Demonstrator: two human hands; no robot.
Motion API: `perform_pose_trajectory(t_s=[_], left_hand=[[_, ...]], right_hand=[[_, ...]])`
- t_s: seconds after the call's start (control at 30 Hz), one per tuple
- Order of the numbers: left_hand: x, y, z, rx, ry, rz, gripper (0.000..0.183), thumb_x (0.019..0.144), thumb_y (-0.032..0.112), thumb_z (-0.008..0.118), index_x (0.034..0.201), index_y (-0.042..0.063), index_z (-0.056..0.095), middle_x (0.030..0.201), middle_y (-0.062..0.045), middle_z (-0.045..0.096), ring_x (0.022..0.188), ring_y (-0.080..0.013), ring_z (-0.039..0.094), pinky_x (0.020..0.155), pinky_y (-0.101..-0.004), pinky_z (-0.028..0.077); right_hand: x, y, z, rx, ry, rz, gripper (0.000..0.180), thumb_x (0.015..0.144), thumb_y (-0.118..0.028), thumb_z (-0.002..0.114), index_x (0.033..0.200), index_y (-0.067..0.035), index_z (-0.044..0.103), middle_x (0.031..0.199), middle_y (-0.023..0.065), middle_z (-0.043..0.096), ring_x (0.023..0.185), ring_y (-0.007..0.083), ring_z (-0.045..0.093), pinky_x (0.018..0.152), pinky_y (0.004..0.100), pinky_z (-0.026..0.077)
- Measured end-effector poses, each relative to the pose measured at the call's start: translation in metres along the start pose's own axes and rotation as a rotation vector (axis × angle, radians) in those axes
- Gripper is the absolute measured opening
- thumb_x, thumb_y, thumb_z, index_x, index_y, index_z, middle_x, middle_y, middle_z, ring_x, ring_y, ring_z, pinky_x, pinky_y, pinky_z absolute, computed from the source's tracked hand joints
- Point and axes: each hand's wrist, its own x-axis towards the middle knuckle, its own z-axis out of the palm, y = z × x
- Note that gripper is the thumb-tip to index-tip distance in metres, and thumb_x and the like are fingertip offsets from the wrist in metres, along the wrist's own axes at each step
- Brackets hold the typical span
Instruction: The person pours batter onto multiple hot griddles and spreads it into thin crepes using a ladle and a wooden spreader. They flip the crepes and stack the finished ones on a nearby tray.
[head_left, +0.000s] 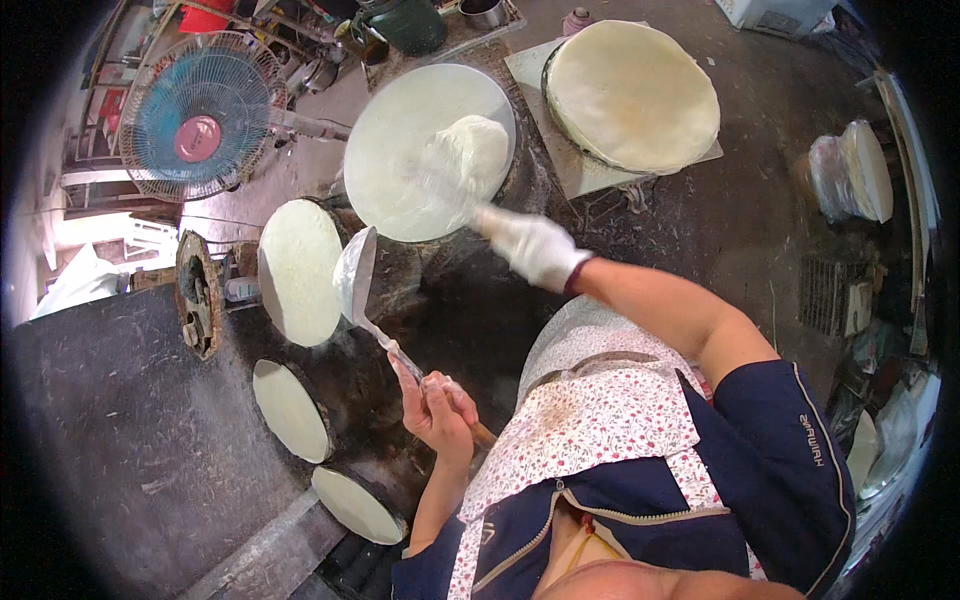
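Observation:
My right hand (536, 247), in a white glove, grips the wooden handle of a tool whose motion-blurred head (442, 187) is over a round griddle coated with pale batter (390, 142). A thick mound of white dough or batter (476, 150) lies on that griddle's right part. My bare left hand (439, 409) holds the long handle of a metal ladle (358, 274). The ladle's batter-smeared bowl is above the gap between this griddle and another pale round (300, 274) at its lower left. Two more pale rounds (291, 411) (358, 506) lie farther down.
A stack of thin round sheets (634, 94) rests on a board (577, 176) at the upper right. An electric fan (202, 116) stands at the upper left, near a dark green bucket (409, 26). A wrapped stack (855, 172) is at the far right.

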Motion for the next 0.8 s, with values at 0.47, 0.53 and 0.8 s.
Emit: perform_pose_trajectory(t_s=[0.47, 0.53, 0.8], left_hand=[[0.002, -0.007, 0.034, 0.054, 0.039, -0.018, 0.06, 0.118, 0.009, 0.044, 0.175, 0.018, 0.029, 0.078, -0.001, 0.051, 0.048, -0.006, 0.043, 0.037, -0.0243, 0.041], [0.004, -0.007, 0.038, 0.054, 0.048, 0.002, 0.059, 0.117, 0.009, 0.044, 0.174, 0.017, 0.03, 0.079, -0.001, 0.051, 0.048, -0.0061, 0.043, 0.038, -0.0245, 0.041], [0.013, -0.014, 0.047, -0.033, 0.071, -0.053, 0.059, 0.115, 0.004, 0.044, 0.173, 0.01, 0.032, 0.074, -0.001, 0.052, 0.047, -0.0061, 0.045, 0.04, -0.0232, 0.042]], right_hand=[[-0.012, 0.052, -0.02, -1.029, 0.082, -0.647, 0.05, 0.112, -0.013, 0.048, 0.161, -0.004, 0.052, 0.163, 0.01, 0.057, 0.148, 0.0234, 0.055, 0.125, 0.0304, 0.041], [0.008, 0.02, -0.071, -0.109, 0.069, -0.349, 0.05, 0.112, -0.008, 0.052, 0.162, -0.009, 0.052, 0.163, 0.0088, 0.058, 0.145, 0.0226, 0.059, 0.121, 0.0323, 0.046], [0.058, -0.019, -0.094, -1.33, -0.11, -0.493, 0.053, 0.107, -0.013, 0.062, 0.157, 0.001, 0.053, 0.141, 0.0139, 0.073, 0.129, 0.0232, 0.071, 0.114, 0.0316, 0.054]])
